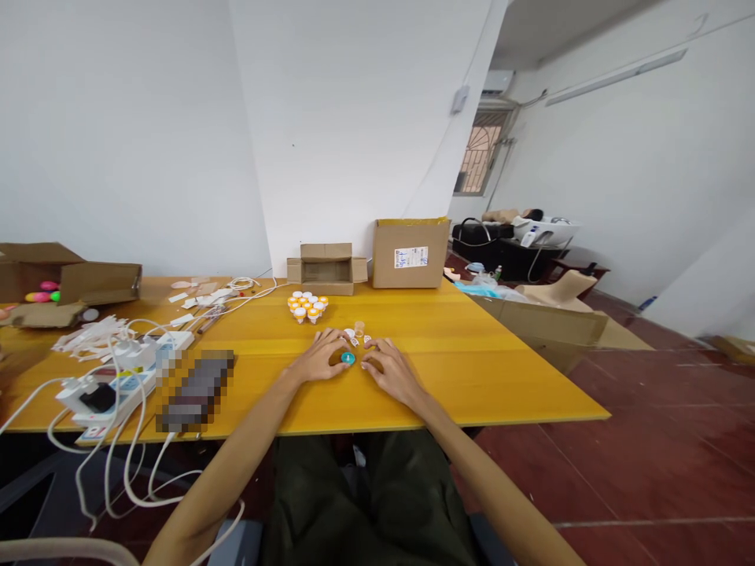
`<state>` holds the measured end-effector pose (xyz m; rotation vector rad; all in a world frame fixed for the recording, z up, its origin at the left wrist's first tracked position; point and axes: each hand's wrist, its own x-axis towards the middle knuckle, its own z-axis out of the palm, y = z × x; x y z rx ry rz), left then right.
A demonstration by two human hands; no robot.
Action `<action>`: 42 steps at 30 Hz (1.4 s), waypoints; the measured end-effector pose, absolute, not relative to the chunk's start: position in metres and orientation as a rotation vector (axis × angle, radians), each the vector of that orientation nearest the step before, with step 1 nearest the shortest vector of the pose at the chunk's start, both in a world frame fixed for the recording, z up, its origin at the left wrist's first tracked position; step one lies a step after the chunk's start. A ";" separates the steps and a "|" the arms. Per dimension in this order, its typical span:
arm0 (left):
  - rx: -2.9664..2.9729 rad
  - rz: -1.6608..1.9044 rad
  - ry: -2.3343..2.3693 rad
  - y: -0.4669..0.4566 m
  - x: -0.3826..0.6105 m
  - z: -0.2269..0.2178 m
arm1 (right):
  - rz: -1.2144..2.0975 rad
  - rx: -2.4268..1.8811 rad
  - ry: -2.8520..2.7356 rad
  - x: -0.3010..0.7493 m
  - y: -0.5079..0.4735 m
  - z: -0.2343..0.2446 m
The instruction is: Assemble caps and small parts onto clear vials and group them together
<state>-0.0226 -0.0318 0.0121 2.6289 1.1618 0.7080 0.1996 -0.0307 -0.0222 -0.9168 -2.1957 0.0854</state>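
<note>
Well, through the head camera I see a small round teal disc (348, 359) with a white bit in its middle. It is between my two hands, at the yellow worktop (472, 377). My left hand (315, 359) has its thumb right by the disc, but I cannot tell if it is pinching it. My right hand (390, 371) is loose just across from it, with bent fingers, a gap by the thumb and nothing I can see in it. Just past my fingers are small flat white pieces (355, 341) and a little see-through cup (359, 328). They are so near that a big swing could bump them, I think. I would hold the disc softly by its edge and use only my fingertips, in small, slow moves. The bunch of orange and white round things (307, 306) is farther back, out of the way.
</note>
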 end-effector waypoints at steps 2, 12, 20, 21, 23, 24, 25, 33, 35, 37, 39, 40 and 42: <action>2.619 0.747 1.149 -0.032 -0.022 0.012 | 0.089 -0.892 -2.166 0.201 -0.029 -0.024; 2.591 0.890 1.118 -0.028 -0.018 0.010 | -0.018 -0.831 -2.229 0.201 -0.034 -0.026; 2.590 0.880 1.095 -0.024 -0.019 0.007 | -0.044 -0.798 -2.224 0.200 -0.034 -0.026; 2.585 0.884 1.093 -0.023 -0.019 0.007 | -0.044 -0.800 -2.219 0.199 -0.034 -0.026; 2.578 0.889 1.088 -0.023 -0.018 0.007 | -0.046 -0.809 -2.205 0.199 -0.034 -0.026; 2.577 0.890 1.084 -0.023 -0.018 0.007 | -0.047 -0.814 -2.199 0.199 -0.034 -0.027; 2.577 0.888 1.081 -0.023 -0.018 0.007 | -0.049 -0.820 -2.195 0.198 -0.033 -0.027; 2.564 0.884 1.072 -0.022 -0.017 0.006 | -0.045 -0.815 -2.214 0.198 -0.032 -0.027; 2.558 0.877 1.076 -0.021 -0.017 0.006 | -0.039 -0.808 -2.222 0.198 -0.032 -0.026; 2.553 0.867 1.080 -0.021 -0.017 0.005 | -0.033 -0.798 -2.235 0.198 -0.033 -0.024; 2.552 0.864 1.080 -0.021 -0.017 0.005 | -0.030 -0.790 -2.246 0.198 -0.033 -0.022; 2.553 0.866 1.076 -0.021 -0.017 0.005 | -0.030 -0.789 -2.249 0.198 -0.033 -0.021; 2.553 0.874 1.068 -0.021 -0.017 0.005 | -0.031 -0.792 -2.249 0.198 -0.033 -0.020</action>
